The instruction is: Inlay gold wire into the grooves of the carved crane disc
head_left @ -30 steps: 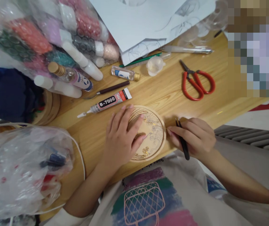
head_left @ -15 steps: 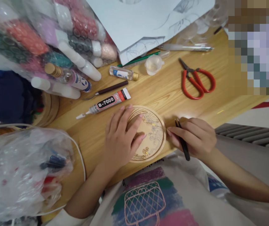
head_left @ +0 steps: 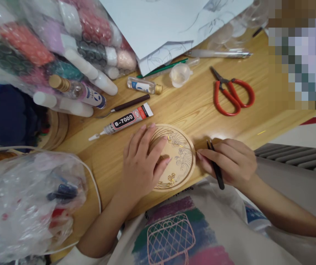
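Observation:
Across the left part of a round wooden disc (head_left: 190, 140) lies my left hand (head_left: 141, 160), its fingers spread flat and pressing on it. The disc bears a printed drawing of wave-like lines, with gold wire (head_left: 171, 179) along some of them. Just off the disc's right edge, my right hand (head_left: 231, 162) is closed around black tweezers (head_left: 218, 171), whose tips point away from me. Its thumb and forefinger also pinch the end of a thin gold strand that reaches over the disc. Under my left palm, part of the disc is hidden.
Beyond the disc lie a B-7000 glue tube (head_left: 125, 119), a dark-handled hook tool (head_left: 130, 103), a small bottle (head_left: 143, 85), a clear cup (head_left: 179, 75) and red-handled scissors (head_left: 234, 92). Bagged bottles (head_left: 91, 55), paper (head_left: 160, 33) and a plastic bag (head_left: 22, 206) surround them.
Both hands keep nearly the same pose on and beside the disc. The whole view has shifted very slightly.

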`<state>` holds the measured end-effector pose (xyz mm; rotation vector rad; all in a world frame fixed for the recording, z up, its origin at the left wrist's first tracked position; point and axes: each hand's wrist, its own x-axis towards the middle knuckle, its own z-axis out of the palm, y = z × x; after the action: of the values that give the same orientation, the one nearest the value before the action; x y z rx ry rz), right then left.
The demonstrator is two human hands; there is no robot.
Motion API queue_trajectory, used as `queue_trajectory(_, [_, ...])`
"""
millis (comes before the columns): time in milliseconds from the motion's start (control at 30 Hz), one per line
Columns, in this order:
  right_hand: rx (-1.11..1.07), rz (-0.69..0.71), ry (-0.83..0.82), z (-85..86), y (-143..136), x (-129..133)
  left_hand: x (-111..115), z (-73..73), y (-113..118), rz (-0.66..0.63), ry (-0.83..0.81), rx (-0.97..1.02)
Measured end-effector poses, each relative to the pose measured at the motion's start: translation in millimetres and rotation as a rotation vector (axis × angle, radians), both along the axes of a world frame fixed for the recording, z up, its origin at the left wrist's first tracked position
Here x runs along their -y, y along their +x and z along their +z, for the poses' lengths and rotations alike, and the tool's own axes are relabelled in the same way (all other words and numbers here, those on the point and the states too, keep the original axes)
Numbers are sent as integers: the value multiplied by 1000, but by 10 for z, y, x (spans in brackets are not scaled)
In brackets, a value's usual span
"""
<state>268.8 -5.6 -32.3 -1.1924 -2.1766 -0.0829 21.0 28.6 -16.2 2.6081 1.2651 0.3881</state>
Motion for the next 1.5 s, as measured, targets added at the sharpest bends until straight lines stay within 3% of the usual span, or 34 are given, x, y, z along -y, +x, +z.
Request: queue_trajectory(1500, [21,62,-1,-14,18,-2,-9,4,11,-7,26,-16])
